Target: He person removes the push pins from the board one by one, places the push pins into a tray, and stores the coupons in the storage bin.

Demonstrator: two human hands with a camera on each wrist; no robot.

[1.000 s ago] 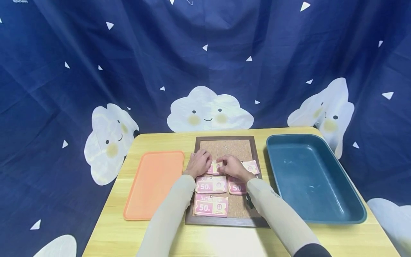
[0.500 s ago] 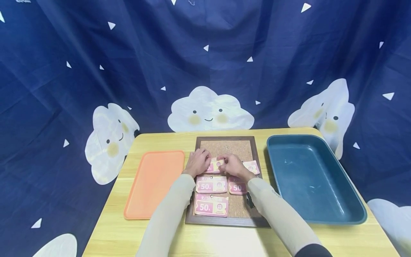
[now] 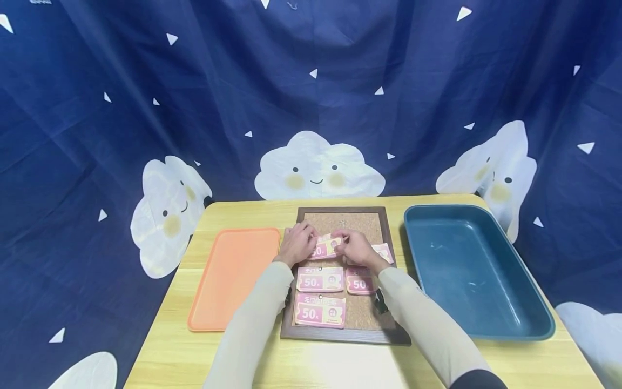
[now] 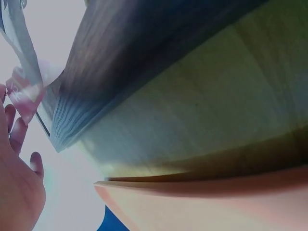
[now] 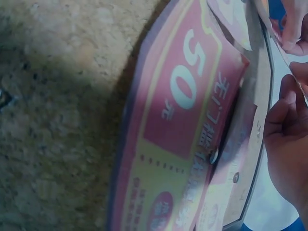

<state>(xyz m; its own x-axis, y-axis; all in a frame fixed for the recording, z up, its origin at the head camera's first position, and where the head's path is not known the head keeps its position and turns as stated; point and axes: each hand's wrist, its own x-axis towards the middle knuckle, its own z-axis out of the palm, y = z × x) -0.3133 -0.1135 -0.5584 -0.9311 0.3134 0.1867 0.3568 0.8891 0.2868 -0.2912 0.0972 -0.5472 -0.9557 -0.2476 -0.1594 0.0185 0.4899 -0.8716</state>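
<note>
Between my two hands a pink-and-yellow paper coupon (image 3: 324,248) is held slightly tilted over the upper half of the corkboard (image 3: 342,221). My left hand (image 3: 296,244) pinches its left end. At the right end, the fingertips of my right hand (image 3: 358,250) grip the coupon's edge. Below the hands, a coupon (image 3: 319,280) and another coupon (image 3: 319,312) lie pinned down the board's left side. To the right sits a pinned coupon (image 3: 359,282), seen close in the right wrist view, and a further coupon (image 3: 384,252) is partly covered by my right hand.
An orange tray (image 3: 234,278) lies flat left of the board. On the right stands a deep teal tub (image 3: 478,270), its wall close to the right forearm. All rest on a light wooden table (image 3: 272,359), with a blue cloud-print curtain (image 3: 311,65) behind.
The coupon in my hands has moved up the board, away from the pinned row below, and more of its face shows. Both hands shifted slightly with it; the pinned coupons stay put.
</note>
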